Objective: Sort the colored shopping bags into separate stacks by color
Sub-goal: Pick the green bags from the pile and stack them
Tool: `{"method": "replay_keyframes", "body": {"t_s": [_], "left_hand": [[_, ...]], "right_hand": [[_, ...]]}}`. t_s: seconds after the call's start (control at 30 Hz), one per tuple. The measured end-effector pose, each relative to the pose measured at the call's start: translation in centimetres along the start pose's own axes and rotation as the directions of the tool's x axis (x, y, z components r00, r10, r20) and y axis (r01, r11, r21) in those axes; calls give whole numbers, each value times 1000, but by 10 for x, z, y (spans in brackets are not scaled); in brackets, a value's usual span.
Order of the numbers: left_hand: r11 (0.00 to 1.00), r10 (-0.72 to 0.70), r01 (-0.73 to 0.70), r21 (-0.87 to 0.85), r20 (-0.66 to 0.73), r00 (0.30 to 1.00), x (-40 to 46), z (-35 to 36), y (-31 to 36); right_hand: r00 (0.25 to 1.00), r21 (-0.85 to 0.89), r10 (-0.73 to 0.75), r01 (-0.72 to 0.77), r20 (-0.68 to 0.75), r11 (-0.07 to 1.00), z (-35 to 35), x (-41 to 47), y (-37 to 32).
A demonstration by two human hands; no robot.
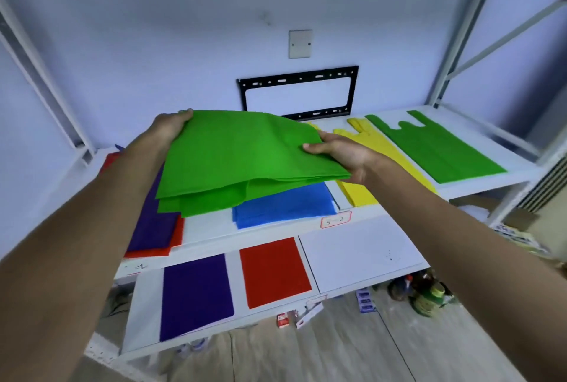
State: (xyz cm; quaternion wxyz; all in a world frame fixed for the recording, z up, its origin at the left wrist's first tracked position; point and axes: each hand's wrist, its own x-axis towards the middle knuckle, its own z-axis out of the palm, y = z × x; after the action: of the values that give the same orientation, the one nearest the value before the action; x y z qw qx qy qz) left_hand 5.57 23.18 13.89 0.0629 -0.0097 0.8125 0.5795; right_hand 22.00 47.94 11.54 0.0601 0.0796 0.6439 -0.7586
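Observation:
I hold a green bag (245, 157) flat in the air above the upper shelf. My left hand (171, 127) grips its far left corner and my right hand (340, 154) grips its right edge. Under it lie a blue bag stack (285, 206) and, at the left, a mixed pile with a purple bag (153, 222) over red. To the right on the same shelf lie a yellow bag (368, 166) and a green bag (435, 148) spread flat. On the lower shelf lie a purple bag (196, 295) and a red bag (273, 271).
The white upper shelf (506, 180) runs to grey metal uprights at both sides. A black wall bracket (299, 93) hangs behind it. The lower shelf (362, 252) has bare white surface at its right. Bottles (426, 292) and small boxes sit on the floor below.

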Motion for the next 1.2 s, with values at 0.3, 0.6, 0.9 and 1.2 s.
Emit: {"method": "replay_keyframes", "body": {"t_s": [0.3, 0.6, 0.9, 1.2], "left_hand": [[978, 25, 25, -207, 236, 971, 13, 175, 61], [976, 5, 115, -184, 551, 834, 69, 344, 91], [986, 12, 57, -155, 412, 911, 102, 470, 194], [810, 285, -92, -579, 251, 925, 99, 582, 204]], "right_hand": [[977, 24, -7, 12, -213, 1000, -159, -29, -16], [957, 28, 53, -47, -284, 998, -321, -10, -37], [958, 52, 1, 15, -287, 999, -460, 39, -112], [904, -164, -284, 242, -320, 956, -580, 40, -115]]}}
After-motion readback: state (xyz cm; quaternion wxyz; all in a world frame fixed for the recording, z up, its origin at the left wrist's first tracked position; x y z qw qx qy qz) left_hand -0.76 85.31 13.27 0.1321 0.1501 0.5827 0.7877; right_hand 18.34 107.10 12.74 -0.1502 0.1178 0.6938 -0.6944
